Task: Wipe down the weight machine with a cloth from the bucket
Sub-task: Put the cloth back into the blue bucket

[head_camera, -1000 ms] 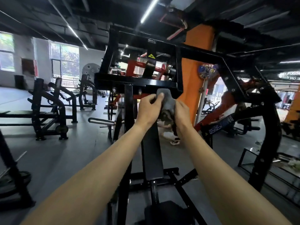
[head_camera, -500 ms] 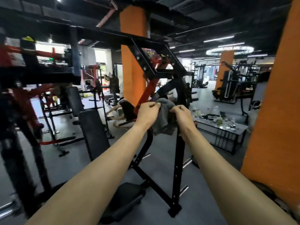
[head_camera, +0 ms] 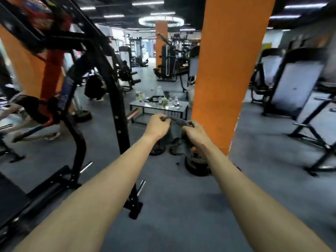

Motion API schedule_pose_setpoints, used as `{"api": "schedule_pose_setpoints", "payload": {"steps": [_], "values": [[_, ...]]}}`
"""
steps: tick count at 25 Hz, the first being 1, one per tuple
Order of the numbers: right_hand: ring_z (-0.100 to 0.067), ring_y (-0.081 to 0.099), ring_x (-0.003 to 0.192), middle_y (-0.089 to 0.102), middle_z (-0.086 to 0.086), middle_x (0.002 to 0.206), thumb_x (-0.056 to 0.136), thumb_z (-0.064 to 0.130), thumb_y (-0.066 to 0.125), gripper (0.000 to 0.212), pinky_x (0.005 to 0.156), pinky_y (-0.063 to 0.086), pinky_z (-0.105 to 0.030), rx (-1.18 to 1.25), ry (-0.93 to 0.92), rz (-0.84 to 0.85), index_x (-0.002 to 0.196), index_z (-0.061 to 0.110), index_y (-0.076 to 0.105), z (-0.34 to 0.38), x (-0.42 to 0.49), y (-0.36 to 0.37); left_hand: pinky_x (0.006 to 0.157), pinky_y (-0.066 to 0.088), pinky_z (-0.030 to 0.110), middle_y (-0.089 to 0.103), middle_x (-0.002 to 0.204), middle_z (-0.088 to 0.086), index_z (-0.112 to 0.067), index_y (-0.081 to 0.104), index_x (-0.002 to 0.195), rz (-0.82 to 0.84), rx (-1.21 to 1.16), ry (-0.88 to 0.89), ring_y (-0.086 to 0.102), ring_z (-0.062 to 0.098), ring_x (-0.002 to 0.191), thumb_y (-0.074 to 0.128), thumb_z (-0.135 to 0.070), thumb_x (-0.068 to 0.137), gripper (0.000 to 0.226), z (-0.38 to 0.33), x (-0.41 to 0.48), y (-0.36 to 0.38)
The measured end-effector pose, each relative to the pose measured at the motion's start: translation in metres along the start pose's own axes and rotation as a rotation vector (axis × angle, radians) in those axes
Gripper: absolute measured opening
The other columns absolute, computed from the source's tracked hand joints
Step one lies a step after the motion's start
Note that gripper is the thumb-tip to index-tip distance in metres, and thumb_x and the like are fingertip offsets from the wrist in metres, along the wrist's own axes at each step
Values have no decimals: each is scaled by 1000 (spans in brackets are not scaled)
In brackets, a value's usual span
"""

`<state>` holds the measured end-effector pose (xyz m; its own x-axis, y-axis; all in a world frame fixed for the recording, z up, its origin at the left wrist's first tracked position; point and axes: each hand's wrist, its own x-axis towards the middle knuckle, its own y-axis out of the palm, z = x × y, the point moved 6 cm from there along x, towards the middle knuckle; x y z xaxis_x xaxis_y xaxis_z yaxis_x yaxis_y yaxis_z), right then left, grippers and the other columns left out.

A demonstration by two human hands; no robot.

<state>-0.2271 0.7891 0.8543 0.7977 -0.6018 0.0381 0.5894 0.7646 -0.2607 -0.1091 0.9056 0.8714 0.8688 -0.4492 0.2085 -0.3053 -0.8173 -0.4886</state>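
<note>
A grey cloth [head_camera: 176,130] hangs stretched between my two hands in the middle of the view. My left hand [head_camera: 157,126] pinches its left corner and my right hand [head_camera: 194,132] grips the right corner, both arms held out in front of me. The black weight machine [head_camera: 116,106] stands to my left, its upright post apart from the cloth. No bucket shows in this view.
An orange pillar [head_camera: 225,73] rises just right of my hands. Black weight plates [head_camera: 197,165] lie on the floor below them. A low table [head_camera: 158,107] with bottles stands behind. A person [head_camera: 27,113] is at the far left. Benches [head_camera: 298,82] fill the right side.
My view has swung to the right, away from the machine's frame. The cloth has left the black bar and both hands now hold it in the air, lower and spread apart.
</note>
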Motion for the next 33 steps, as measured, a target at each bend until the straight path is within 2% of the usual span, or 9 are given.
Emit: {"api": "schedule_pose_setpoints", "payload": {"steps": [5, 8, 10, 12, 16, 18, 22, 28, 33], "values": [[-15, 63, 79, 65, -4, 95, 88, 5, 63, 34, 58, 50, -19, -194, 40, -137, 120, 8, 56, -44, 34, -60, 54, 37, 29, 56, 82, 3, -6, 63, 118, 308, -158, -175, 52, 20, 69, 58, -12, 97, 22, 8, 58, 112], [-25, 62, 100, 54, -14, 123, 83, 4, 68, 59, 68, 53, -26, -365, 130, -151, 136, 15, 44, -84, 47, -98, 48, 40, 24, 65, 110, 21, 13, 52, 130, 412, -302, -316, 61, 28, 74, 48, -6, 96, 39, 9, 71, 184], [-29, 59, 110, 46, -15, 131, 82, 2, 69, 68, 84, 53, -32, -462, 201, -148, 142, 16, 40, -112, 53, -124, 36, 40, 21, 61, 92, 21, 4, 54, 95, 463, -411, -408, 60, 23, 60, 42, 0, 100, 13, 3, 68, 224], [-24, 58, 106, 55, -11, 123, 82, 6, 76, 63, 91, 50, -34, -477, 239, -183, 137, 12, 45, -138, 59, -151, 32, 41, 21, 53, 80, 15, -5, 48, 81, 482, -531, -522, 57, 22, 55, 36, 4, 100, 25, -4, 67, 260], [-21, 66, 93, 70, -3, 100, 96, 21, 68, 9, 86, 55, -39, -376, 317, -217, 102, 16, 64, -203, 90, -199, 75, 64, 41, 54, 120, 19, -1, 51, 114, 488, -908, -700, 61, 33, 99, 36, -4, 100, 21, -7, 87, 361], [-18, 68, 86, 72, -4, 97, 101, 19, 60, 10, 83, 59, -36, -245, 350, -276, 103, 14, 68, -239, 112, -231, 90, 57, 51, 56, 119, 17, -8, 49, 116, 548, -899, -701, 61, 35, 103, 37, -15, 104, 19, -11, 98, 411], [-34, 69, 90, 72, -24, 102, 103, 22, 57, 31, 85, 57, -45, -56, 512, -369, 109, -6, 67, -317, 150, -308, 60, 45, 30, 50, 82, 6, -15, 51, 100, 576, -319, -491, 53, 22, 68, 43, -22, 103, 11, -19, 121, 498], [-32, 73, 89, 76, -17, 100, 100, 22, 64, 15, 75, 62, -43, 393, 627, -504, 104, 9, 68, -388, 195, -385, 80, 56, 35, 72, 103, 9, -19, 64, 113, 984, -100, -665, 69, 26, 93, 52, -83, 84, 72, 8, 101, 620], [-31, 71, 88, 75, -16, 100, 93, 10, 66, 16, 62, 57, -35, 506, 674, -472, 108, 7, 69, -431, 245, -419, 86, 57, 42, 74, 112, 15, -3, 67, 119, 706, -354, -637, 69, 34, 109, 82, -23, 82, 44, 20, 155, 690]]}}
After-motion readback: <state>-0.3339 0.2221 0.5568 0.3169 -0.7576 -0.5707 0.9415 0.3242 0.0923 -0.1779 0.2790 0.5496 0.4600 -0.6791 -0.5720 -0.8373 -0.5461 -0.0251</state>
